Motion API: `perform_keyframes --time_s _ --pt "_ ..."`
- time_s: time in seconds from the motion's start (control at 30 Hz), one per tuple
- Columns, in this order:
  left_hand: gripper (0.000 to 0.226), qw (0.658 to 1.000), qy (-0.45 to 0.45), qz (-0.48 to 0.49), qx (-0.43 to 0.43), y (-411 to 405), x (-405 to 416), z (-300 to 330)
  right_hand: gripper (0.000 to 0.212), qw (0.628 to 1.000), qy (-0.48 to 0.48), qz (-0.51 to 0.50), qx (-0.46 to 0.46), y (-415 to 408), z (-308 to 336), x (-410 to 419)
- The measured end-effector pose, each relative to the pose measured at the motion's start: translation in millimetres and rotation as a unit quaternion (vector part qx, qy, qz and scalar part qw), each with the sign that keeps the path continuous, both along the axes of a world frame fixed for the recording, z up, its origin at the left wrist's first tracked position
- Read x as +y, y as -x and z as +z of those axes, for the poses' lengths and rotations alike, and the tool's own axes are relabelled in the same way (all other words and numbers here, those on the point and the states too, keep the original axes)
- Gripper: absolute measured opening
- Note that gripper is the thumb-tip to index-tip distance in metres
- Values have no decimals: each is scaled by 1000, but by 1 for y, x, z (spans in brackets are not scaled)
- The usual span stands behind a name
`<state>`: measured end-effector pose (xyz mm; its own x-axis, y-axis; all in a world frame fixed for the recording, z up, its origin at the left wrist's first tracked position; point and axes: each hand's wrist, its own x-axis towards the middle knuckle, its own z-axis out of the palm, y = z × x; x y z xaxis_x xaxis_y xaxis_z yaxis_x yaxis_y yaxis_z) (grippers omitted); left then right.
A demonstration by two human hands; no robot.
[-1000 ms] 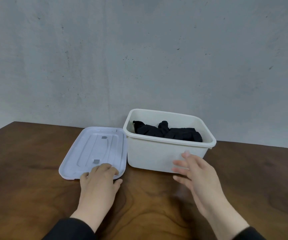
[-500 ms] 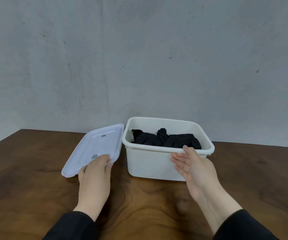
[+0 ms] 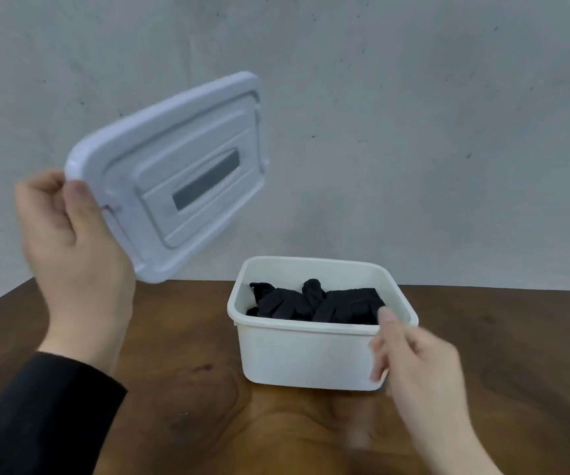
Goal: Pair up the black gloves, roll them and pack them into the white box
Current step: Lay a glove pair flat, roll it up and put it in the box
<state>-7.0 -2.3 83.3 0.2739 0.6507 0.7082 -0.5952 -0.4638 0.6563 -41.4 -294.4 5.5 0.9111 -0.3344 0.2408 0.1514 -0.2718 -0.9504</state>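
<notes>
The white box (image 3: pixel 297 354) stands open on the wooden table, right of centre. Rolled black gloves (image 3: pixel 317 303) lie inside it, filling the bottom. My left hand (image 3: pixel 67 248) grips the near left corner of the white lid (image 3: pixel 180 173) and holds it up in the air, tilted, to the upper left of the box. My right hand (image 3: pixel 417 365) grips the box's front right corner, thumb at the rim and fingers against the outer wall.
The brown wooden table (image 3: pixel 180 399) runs back to a grey concrete wall (image 3: pixel 413 114). The table's far left corner shows at the left edge of the view.
My left hand has lifted the lid off the table and raised it high, turning it over. My right hand has shifted to the box's front right corner and taken hold.
</notes>
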Motion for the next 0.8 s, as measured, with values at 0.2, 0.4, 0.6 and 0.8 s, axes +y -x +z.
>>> perform_keyframes --time_s 0.2,0.4,0.6,0.8 --pt "25 986 64 -151 35 -13 -21 29 71 989 85 26 -116 -38 57 -35" --pt "31 920 115 -305 217 -33 -47 23 29 982 -70 170 -36 -59 70 -55" --pt "59 846 -64 -266 458 -49 -46 -31 19 988 -129 81 36 -80 51 -54" --pt "52 829 -195 -170 496 -56 -56 -43 17 992 67 51 96 -104 35 -62"
